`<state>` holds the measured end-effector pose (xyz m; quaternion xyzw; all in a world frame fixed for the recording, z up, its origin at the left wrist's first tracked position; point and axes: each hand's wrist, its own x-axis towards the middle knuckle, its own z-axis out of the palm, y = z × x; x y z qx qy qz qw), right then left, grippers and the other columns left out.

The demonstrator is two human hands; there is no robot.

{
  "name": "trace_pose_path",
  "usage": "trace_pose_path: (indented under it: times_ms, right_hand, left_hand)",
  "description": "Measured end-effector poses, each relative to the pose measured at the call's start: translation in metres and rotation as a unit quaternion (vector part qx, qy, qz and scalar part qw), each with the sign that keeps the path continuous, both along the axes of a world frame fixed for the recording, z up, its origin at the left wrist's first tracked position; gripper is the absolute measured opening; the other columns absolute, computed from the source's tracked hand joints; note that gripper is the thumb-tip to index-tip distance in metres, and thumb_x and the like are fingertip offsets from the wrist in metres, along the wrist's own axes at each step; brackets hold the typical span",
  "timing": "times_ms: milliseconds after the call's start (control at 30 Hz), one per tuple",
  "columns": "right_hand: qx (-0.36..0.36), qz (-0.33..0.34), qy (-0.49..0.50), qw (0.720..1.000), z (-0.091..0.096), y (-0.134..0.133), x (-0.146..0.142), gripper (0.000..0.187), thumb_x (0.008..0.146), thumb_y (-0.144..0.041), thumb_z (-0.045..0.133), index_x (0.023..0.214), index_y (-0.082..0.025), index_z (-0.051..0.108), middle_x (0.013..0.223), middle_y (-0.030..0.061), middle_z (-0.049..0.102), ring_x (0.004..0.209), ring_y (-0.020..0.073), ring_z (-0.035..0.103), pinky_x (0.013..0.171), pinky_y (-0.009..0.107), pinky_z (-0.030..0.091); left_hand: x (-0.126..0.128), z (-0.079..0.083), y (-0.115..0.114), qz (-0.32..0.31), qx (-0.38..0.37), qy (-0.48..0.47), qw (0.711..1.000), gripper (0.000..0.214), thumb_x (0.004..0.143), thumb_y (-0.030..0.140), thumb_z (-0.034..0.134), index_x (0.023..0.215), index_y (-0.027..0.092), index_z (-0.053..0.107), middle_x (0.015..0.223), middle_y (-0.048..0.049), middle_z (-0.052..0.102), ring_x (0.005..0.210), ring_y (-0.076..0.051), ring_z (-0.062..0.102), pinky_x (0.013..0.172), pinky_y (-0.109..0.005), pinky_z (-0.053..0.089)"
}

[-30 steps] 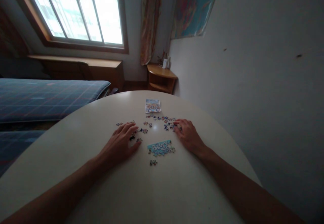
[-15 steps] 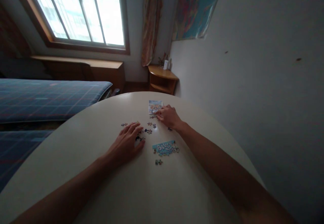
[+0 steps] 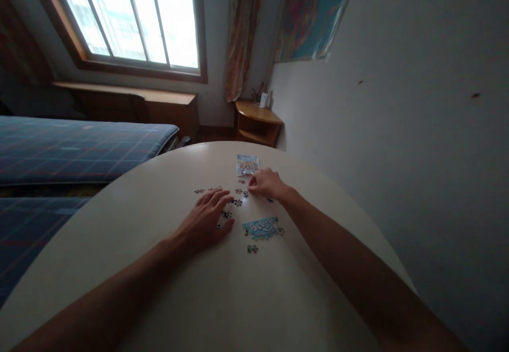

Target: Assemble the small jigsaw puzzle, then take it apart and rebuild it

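My left hand (image 3: 207, 217) lies palm down on the table with its fingers spread, partly covering several loose puzzle pieces (image 3: 227, 214). Past the card's near edge, my right hand (image 3: 265, 184) is pinched at the fingertips on what looks like a puzzle piece, mostly hidden by the fingers. Close to these fingertips lie a few loose pieces (image 3: 238, 190). A joined blue section of the puzzle (image 3: 262, 228) with white lettering sits between my forearms. Just nearer to me is a small separate piece group (image 3: 252, 248). A picture card (image 3: 247, 164) lies beyond my right hand.
Everything lies on a round white table (image 3: 246, 299). A bed with a plaid mattress (image 3: 79, 148) stands to the left, a bare wall (image 3: 397, 145) to the right. A wooden corner shelf (image 3: 258, 116) is behind the table, below the curtain (image 3: 242, 39).
My right hand has drawn back slightly from the card toward me, leaving one piece uncovered by the card. My left hand stays almost in place. The whole view has shifted a little.
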<state>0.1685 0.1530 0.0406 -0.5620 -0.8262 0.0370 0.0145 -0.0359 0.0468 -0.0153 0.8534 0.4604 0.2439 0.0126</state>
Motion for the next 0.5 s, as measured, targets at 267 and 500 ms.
trace_pose_path:
  times_ms: [267,500]
  right_hand:
    - [-0.075,-0.024,-0.002,0.997,0.008,0.009,-0.009,0.021,0.069,-0.023,0.073,0.089,-0.027,0.077,0.103,0.0067,0.073,0.106,0.0296,0.061,0.09,0.045,0.044]
    - [-0.076,0.002,0.014,0.997,0.01,0.008,-0.008,0.016,0.071,-0.03,0.076,0.085,-0.024,0.075,0.097,0.0046,0.074,0.1,0.0276,0.064,0.092,0.044,0.041]
  left_hand:
    - [0.0,0.001,0.0,-0.038,-0.001,-0.014,0.999,0.049,0.085,0.032,0.059,0.132,0.022,0.05,0.141,-0.0098,0.051,0.134,-0.031,0.041,0.113,-0.054,0.033]
    - [0.002,0.01,-0.001,-0.172,0.019,-0.007,0.985,0.031,0.091,0.025,0.053,0.122,0.026,0.058,0.126,-0.0047,0.063,0.122,-0.022,0.053,0.109,-0.046,0.039]
